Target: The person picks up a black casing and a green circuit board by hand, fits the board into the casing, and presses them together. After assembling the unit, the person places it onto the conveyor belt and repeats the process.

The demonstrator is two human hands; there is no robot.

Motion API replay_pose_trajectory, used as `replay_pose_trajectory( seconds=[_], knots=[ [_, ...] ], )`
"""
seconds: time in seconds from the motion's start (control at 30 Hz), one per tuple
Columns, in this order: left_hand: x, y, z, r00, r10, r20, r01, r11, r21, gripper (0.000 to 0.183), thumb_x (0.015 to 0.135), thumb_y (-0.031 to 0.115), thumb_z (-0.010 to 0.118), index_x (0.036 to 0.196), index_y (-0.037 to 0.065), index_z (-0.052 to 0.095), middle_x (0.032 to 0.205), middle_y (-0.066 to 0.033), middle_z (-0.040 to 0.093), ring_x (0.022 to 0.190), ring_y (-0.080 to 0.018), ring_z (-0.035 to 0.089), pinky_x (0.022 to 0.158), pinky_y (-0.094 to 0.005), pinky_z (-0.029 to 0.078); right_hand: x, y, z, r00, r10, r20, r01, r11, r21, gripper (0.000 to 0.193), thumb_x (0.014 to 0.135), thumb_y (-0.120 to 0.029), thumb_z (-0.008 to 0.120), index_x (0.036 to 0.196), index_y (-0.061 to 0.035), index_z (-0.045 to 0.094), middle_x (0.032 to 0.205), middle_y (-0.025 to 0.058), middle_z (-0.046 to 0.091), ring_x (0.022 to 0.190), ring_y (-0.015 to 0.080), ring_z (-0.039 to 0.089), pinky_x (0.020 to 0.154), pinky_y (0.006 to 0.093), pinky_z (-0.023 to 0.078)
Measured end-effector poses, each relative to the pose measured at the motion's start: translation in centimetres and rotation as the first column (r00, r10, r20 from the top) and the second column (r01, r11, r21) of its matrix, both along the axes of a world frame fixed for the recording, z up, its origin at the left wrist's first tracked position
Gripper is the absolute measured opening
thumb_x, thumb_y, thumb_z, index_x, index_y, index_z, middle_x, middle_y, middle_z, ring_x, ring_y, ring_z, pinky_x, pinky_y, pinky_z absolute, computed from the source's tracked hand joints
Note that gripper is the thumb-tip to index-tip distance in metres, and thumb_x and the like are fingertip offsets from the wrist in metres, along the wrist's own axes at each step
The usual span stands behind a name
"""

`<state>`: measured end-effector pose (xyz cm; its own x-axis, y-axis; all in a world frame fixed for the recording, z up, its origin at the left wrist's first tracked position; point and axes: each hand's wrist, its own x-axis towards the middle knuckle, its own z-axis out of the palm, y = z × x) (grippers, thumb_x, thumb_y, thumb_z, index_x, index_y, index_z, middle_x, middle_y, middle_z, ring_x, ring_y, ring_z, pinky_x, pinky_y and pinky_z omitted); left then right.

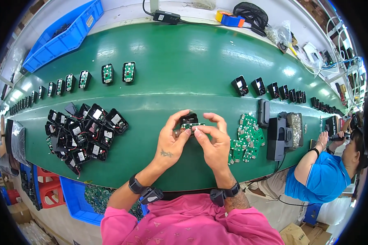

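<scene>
Centrally, in the head view, the left hand (170,142) grips a black housing (189,118) and the right hand (216,147) pinches narrowly at its green board (192,124), apparently unfinished, with boarded housings (129,72) seemingly done at ten o'clock, a housing heap (97,114) waiting at nine, loose boards (247,131) at three, the adapter's (169,17) label at twelve illegible.

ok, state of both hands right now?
Left hand: closed, holding the black case.
Right hand: at the board by the case; grip cannot be told.
</scene>
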<state>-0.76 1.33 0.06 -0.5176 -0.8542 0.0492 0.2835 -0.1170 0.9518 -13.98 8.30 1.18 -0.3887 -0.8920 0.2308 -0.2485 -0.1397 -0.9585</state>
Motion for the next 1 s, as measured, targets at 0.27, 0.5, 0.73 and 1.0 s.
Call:
replay_pose_trajectory(
  seconds=[0.27, 0.5, 0.73, 1.0],
  knots=[
    [0.8, -0.2, 0.4, 0.994, 0.026, 0.109, -0.015, 0.995, -0.098, 0.053, 0.093, -0.006, 0.057, 0.144, 0.000, 0.043, 0.131, -0.0110, 0.056, 0.108, -0.0124, 0.060, 0.092, -0.0268, 0.051, 0.1, -0.3, 2.2, 0.919, -0.052, -0.391, 0.070, 0.997, 0.031, 0.007, 0.084, -0.004, 0.072, 0.090, 0.0008, 0.072, 0.075, 0.0097, 0.064, 0.065, 0.0194, 0.061, 0.056, 0.0296, 0.047],
    [0.7, -0.4, 0.7, 0.985, -0.004, 0.175, 0.041, 0.977, -0.208, 0.049, 0.093, -0.007, 0.056, 0.141, -0.001, 0.048, 0.130, -0.0091, 0.058, 0.104, -0.0124, 0.062, 0.089, -0.0263, 0.052, -1.1, -0.5, 3.0, 0.887, 0.069, -0.456, -0.022, 0.994, 0.108, 0.006, 0.084, -0.003, 0.070, 0.083, 0.0028, 0.069, 0.069, 0.0102, 0.063, 0.056, 0.0195, 0.060, 0.051, 0.0308, 0.046],
    [0.7, -0.4, 1.0, 0.957, 0.132, 0.259, 0.003, 0.886, -0.463, 0.048, 0.088, -0.008, 0.058, 0.134, 0.004, 0.055, 0.121, -0.0176, 0.060, 0.100, -0.0259, 0.068, 0.082, -0.0324, 0.056, -1.6, -0.9, 3.1, 0.857, 0.132, -0.498, -0.058, 0.985, 0.162, 0.006, 0.081, -0.003, 0.069, 0.081, 0.0027, 0.068, 0.068, 0.0116, 0.062, 0.055, 0.0224, 0.060, 0.051, 0.0335, 0.046],
    [-0.2, 0.0, 0.3, 0.947, 0.139, 0.288, -0.006, 0.909, -0.417, 0.044, 0.087, -0.005, 0.058, 0.130, 0.004, 0.057, 0.121, -0.0204, 0.060, 0.097, -0.0293, 0.068, 0.078, -0.0345, 0.056, -1.2, -1.0, 2.3, 0.824, 0.062, -0.563, 0.014, 0.992, 0.129, 0.009, 0.083, -0.006, 0.065, 0.077, 0.0008, 0.064, 0.070, 0.0157, 0.062, 0.064, 0.0341, 0.062, 0.057, 0.0423, 0.048]
  ],
)
